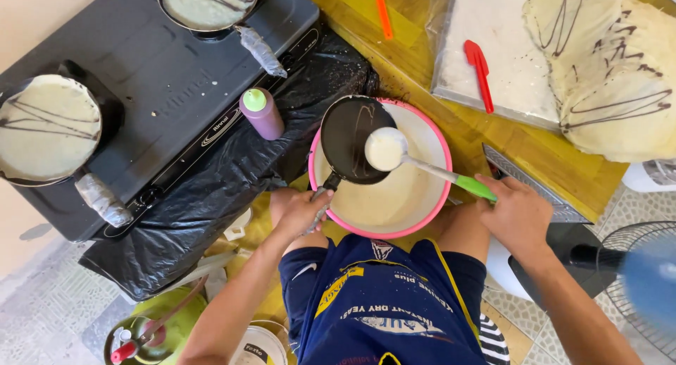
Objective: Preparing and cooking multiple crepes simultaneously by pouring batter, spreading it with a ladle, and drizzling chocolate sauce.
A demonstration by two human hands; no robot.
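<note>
Head view: left hand [299, 211] fingers clenched on the handle of a small black pan [355, 139] tilted over the pink-rimmed batter bowl [442, 189]. Right hand [517, 213] grips the green-handled ladle [386, 149], full of batter, above the pan. Pan likely light, rigid; batter runny, so the ladle is best held level by its handle.

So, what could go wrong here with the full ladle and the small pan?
The ladle in the right hand is brimful; tipped fast, batter may overflow the small black pan. The left hand holds the pan tilted over the pink-rimmed bowl, so spills probably land there.
</note>
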